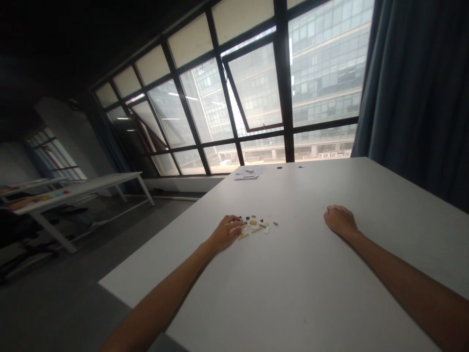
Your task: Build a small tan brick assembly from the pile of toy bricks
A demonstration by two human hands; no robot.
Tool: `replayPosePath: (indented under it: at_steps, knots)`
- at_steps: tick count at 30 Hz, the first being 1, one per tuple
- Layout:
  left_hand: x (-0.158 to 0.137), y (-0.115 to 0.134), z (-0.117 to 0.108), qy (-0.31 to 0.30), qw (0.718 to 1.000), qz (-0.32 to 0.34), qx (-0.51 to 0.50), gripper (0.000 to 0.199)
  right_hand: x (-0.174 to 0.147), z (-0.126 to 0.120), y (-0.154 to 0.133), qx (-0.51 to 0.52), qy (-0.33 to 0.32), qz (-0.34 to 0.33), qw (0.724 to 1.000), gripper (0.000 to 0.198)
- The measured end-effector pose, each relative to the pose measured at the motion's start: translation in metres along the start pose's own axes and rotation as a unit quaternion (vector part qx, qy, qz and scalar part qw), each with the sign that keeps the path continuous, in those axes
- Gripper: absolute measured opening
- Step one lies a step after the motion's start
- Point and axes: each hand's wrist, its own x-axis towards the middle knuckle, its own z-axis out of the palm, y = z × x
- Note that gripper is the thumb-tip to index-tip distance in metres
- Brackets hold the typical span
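Observation:
A small pile of loose toy building bricks [252,223] in tan, cream, grey and black lies near the middle of the white table [293,283]. My left hand [227,232] is at the pile's left edge, its fingers apart and reaching over the nearest pieces. No piece shows lifted in it. Well to the right, my right hand [340,220] rests on the table with its fingers curled in; whatever they hold, if anything, is hidden. One grey brick [275,223] lies slightly off the pile's right side.
Papers [248,173] lie at the table's far left corner, with a small dark round object [279,167] beside them. Behind are large windows [256,88] and a dark curtain [414,98]. Another table [91,183] stands to the left, where a person's arm shows.

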Motion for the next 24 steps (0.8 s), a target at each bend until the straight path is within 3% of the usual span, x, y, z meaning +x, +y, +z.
replayPosePath:
  at_steps: [6, 12, 17, 24]
  knots:
    - [-0.006, -0.025, -0.009, -0.016, 0.999, 0.006, -0.027, 0.028, 0.001, 0.002, 0.000, 0.001, 0.001, 0.001, 1.000, 0.034]
    - [-0.003, -0.015, 0.000, -0.004, 0.999, -0.029, -0.021, 0.042, 0.002, 0.001, 0.001, -0.002, -0.002, -0.001, 1.000, 0.034]
    - [0.003, -0.009, -0.002, 0.030, 0.999, -0.020, -0.034, 0.026, 0.001, 0.001, 0.000, 0.003, -0.006, 0.001, 1.000, 0.033]
    - [-0.005, -0.018, -0.011, -0.031, 0.999, -0.008, -0.015, 0.023, 0.003, 0.006, 0.001, -0.001, -0.005, 0.003, 1.000, 0.032]
